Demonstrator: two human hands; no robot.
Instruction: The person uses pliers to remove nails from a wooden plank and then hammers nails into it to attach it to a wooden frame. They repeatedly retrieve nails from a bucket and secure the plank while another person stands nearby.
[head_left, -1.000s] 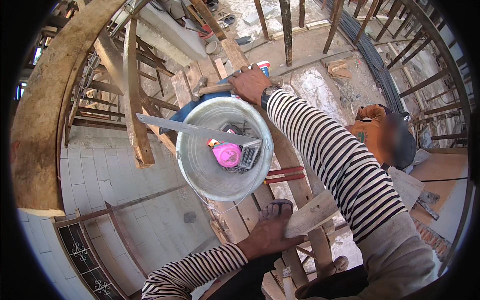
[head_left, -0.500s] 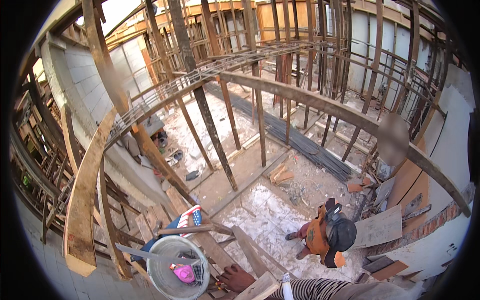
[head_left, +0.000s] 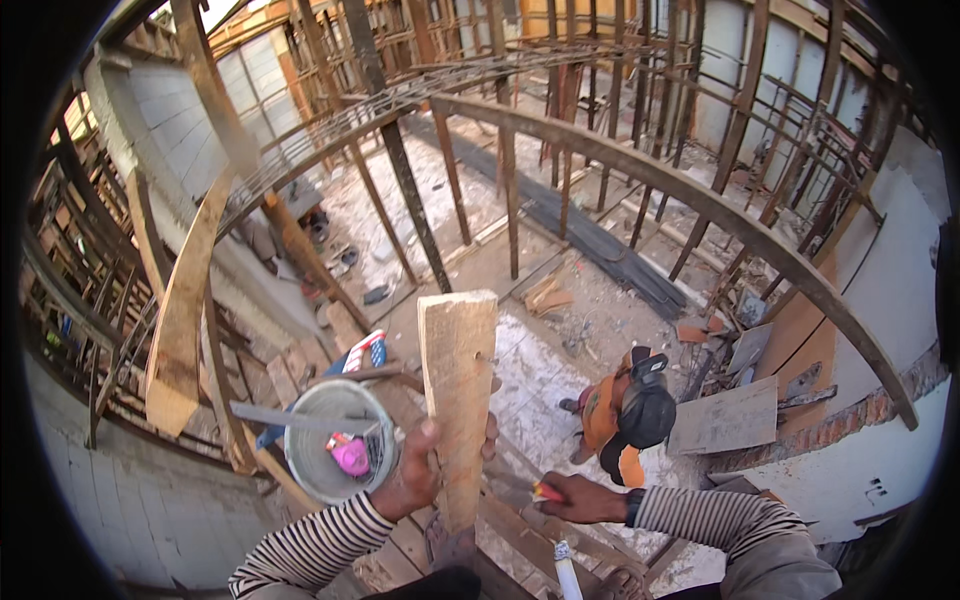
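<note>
Half a second ago the board's end was down near the bottom edge of my view; now that wooden board is tipped up right in front of me, middle of everything. My right hand has also come away from beside the bucket and sits off to the right of the board.

Left hand has the board properly gripped: thumb on the left side, fingertips curled round the right edge. Lower end is down by my foot, can't tell if they touch. Small dark spot on the upper part of the wood, nail or hole, no idea from here.

Right hand is clenched round something with a red and yellow end poking out. Fist hides the rest, so I can't say what it is.

Bucket is just left of my left hand, with a pink item inside and a flat metal blade lying across the rim. Starry blue, red and white cloth is right behind it. Co-worker in orange is further out, to the right.
</note>
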